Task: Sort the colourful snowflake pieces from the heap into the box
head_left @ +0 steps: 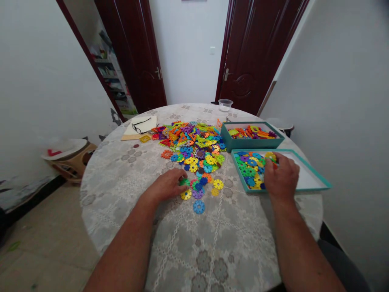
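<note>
My left hand point(170, 184) is low over the near edge of a heap of plastic notched discs point(194, 140), its fingers closed on a green notched disc point(184, 182). Yellow, purple and dark blue discs lie beside those fingers, and a light blue disc point(199, 207) is apart, closer to me. Over a shallow teal-rimmed box lid point(314, 174), my right hand point(282, 174) pinches a yellow notched disc point(270, 156). Green, blue and yellow discs point(249, 170) cover the lid's left part; my hand hides some of them.
Behind the lid stands a deeper teal box point(253, 143) with colourful pieces inside. Eyeglasses point(140, 126) rest on a pale pad point(126, 133) at the back left. A clear plastic bowl point(225, 104) stands at the far edge of the round, cloth-covered table point(182, 251).
</note>
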A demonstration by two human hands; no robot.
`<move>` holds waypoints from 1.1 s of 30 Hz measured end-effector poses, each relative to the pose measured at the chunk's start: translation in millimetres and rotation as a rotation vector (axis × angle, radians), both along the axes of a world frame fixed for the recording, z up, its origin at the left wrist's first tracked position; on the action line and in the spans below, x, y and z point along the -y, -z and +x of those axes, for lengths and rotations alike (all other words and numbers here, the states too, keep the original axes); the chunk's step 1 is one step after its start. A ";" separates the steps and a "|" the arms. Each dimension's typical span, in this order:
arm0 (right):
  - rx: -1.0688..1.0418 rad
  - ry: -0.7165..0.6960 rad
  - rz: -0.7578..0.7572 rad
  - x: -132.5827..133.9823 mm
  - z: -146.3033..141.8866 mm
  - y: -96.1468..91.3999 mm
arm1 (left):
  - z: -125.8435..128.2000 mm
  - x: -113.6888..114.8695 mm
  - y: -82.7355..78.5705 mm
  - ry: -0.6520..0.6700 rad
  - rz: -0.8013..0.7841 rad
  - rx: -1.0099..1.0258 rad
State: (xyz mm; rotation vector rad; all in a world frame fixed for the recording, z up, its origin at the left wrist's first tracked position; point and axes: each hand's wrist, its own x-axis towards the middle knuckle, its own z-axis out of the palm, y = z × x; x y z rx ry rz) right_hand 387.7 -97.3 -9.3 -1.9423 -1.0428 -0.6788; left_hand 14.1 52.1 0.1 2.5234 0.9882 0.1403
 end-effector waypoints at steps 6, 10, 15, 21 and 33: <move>0.079 -0.321 -0.024 -6.4 -40.4 2.4 | -7.5 3.2 -2.6 0.047 -0.073 -0.080; 0.022 -0.712 -0.332 -7.7 -95.5 9.5 | -6.6 4.5 -0.7 0.038 -0.065 -0.105; -0.002 -0.617 -0.694 -1.5 -120.1 11.5 | 0.6 4.4 4.7 0.040 -0.013 -0.041; -0.101 -0.593 -0.809 -5.1 -106.5 16.8 | 7.1 3.0 6.9 0.011 -0.052 -0.007; -0.600 -0.861 -0.580 -7.5 -107.4 15.9 | 5.8 5.8 -7.1 0.048 -0.114 0.027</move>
